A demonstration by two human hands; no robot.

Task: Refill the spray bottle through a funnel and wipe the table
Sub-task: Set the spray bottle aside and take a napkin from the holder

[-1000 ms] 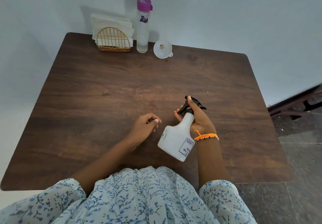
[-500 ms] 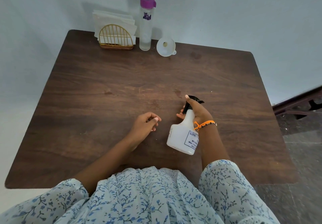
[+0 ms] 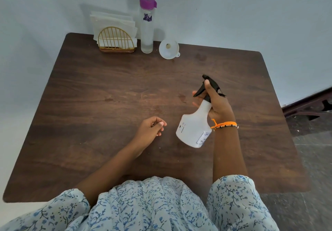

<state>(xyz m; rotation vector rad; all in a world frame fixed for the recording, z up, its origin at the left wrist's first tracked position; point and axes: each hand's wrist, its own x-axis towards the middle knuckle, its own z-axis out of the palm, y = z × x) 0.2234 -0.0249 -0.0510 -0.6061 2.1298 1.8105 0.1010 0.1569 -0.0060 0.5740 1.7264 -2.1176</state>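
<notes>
My right hand [image 3: 216, 104] grips the neck of a white spray bottle [image 3: 193, 128] with a black trigger head, holding it tilted above the dark wooden table [image 3: 107, 94]. The nozzle points away from me. My left hand [image 3: 150, 128] rests on the table to the left of the bottle, fingers loosely curled and holding nothing. A white funnel [image 3: 168, 49] lies at the table's far edge. Beside it stands a tall clear water bottle [image 3: 147, 23] with a purple cap.
A gold wire holder with white napkins [image 3: 115, 34] stands at the back left, against the pale wall. Dark wooden furniture [image 3: 309, 106] and a grey tiled floor lie to the right of the table.
My right hand has lifted the spray bottle higher and tipped it further forward. My left hand has stayed in place.
</notes>
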